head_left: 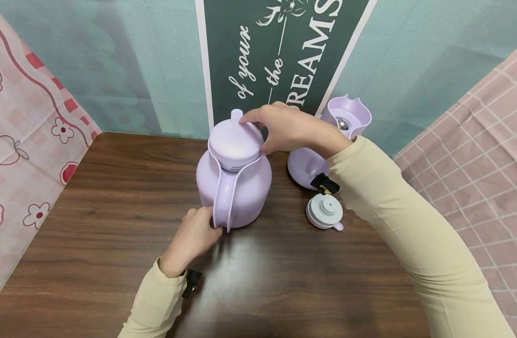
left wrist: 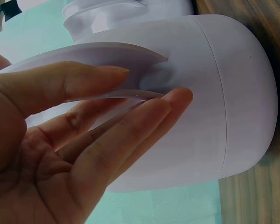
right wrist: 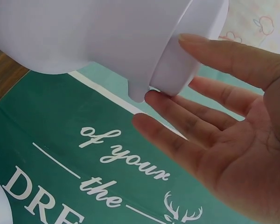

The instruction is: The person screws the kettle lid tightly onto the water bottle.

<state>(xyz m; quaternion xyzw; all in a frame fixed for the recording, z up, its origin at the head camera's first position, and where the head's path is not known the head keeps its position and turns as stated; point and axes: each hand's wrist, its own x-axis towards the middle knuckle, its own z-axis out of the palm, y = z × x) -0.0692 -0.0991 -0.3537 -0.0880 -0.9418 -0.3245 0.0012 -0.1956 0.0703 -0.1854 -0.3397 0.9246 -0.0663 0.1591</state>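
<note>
A large pale purple thermos jug point(head_left: 254, 197) stands upright on the table, its handle point(head_left: 224, 202) turned toward me. My left hand point(head_left: 195, 237) holds the lower part of that handle, thumb on one side and fingers on the other in the left wrist view. On top of the jug sits a round purple lid point(head_left: 235, 143) with a small tab at its far edge. The right hand point(head_left: 285, 126) grips this lid by its rim from the right; in the right wrist view the thumb point(right wrist: 200, 46) and fingertips lie against opposite parts of it.
A smaller purple jug point(head_left: 304, 169) with an uncovered top stands to the right, partly behind my right forearm. Before it lies a grey and purple stopper lid point(head_left: 325, 211). A dark green poster point(head_left: 258, 61) hangs on the curtain behind the wooden table point(head_left: 93, 225).
</note>
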